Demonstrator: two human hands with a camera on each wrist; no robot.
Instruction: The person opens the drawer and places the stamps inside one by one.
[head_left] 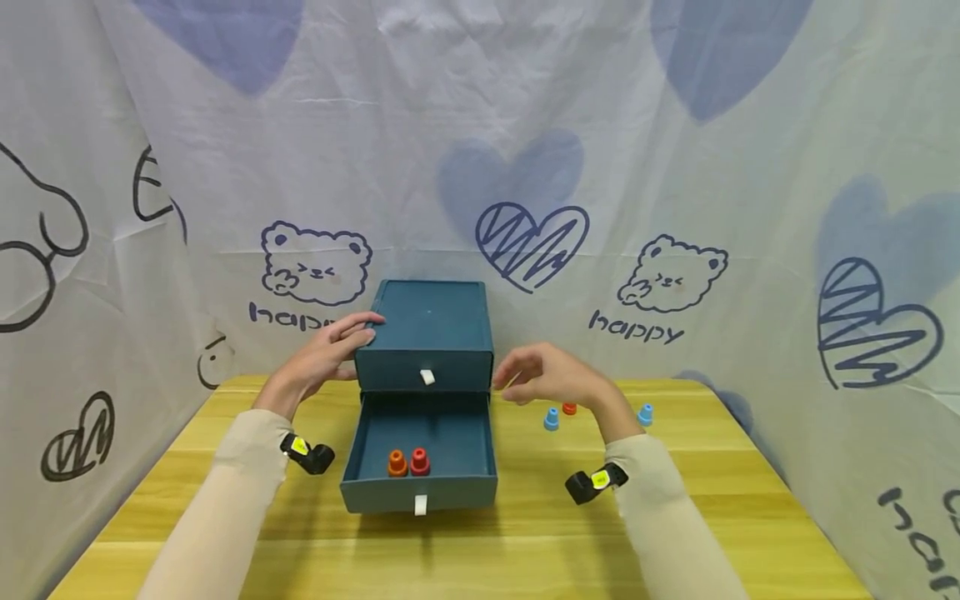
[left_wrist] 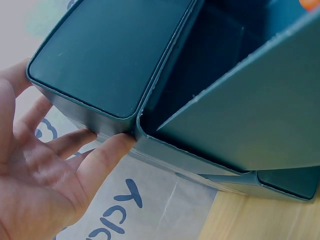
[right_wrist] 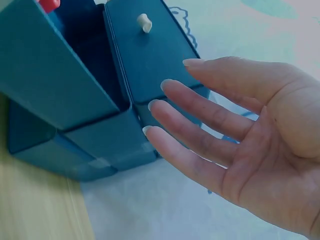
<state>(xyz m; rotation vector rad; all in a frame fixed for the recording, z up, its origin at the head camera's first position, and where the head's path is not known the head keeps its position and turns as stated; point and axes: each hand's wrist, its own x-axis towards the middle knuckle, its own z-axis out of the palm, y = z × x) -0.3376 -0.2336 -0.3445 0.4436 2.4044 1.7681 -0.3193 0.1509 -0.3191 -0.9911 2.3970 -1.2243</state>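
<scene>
A dark teal drawer box (head_left: 430, 314) stands on the table, its upper drawer front (head_left: 390, 372) closed. Below that, a drawer (head_left: 457, 496) is pulled out; an orange cone-shaped piece (head_left: 397, 463) and a red one (head_left: 420, 462) stand in it near the front. My left hand (head_left: 318, 358) rests against the box's upper left side, its fingers spread and touching the edge and side wall, as the left wrist view (left_wrist: 45, 165) also shows. Beside the box's right side is my right hand (head_left: 551, 371), holding nothing, fingers loosely bent; in the right wrist view the palm (right_wrist: 280, 155) shows.
White pull tabs mark the upper drawer (head_left: 427, 377) and the pulled-out drawer. On the wooden table (head_left: 555, 533), right of the box, stand a blue piece (head_left: 552, 419), an orange-red piece (head_left: 570, 408) and another blue piece (head_left: 646, 414). A printed cloth (head_left: 420, 183) hangs behind.
</scene>
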